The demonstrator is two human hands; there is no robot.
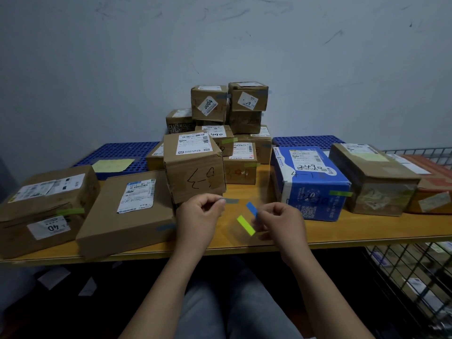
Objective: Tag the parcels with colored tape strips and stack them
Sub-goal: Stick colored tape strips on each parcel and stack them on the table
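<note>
light: dim, bluish | focus: soft (small print unreadable) | edges: wide-angle bowing | under table [367, 228]: near black

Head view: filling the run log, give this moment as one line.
left hand: pinches grey tape strip | right hand: holds blue strip, yellow-green strip | brown parcel behind hands: no strip visible

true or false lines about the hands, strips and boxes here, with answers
The right hand holds a blue strip and a yellow strip. True.
The left hand is empty. False: it pinches a grey strip.
The blue box bears a green strip. True.
No boxes are stacked. False: a stack stands at the back.
</note>
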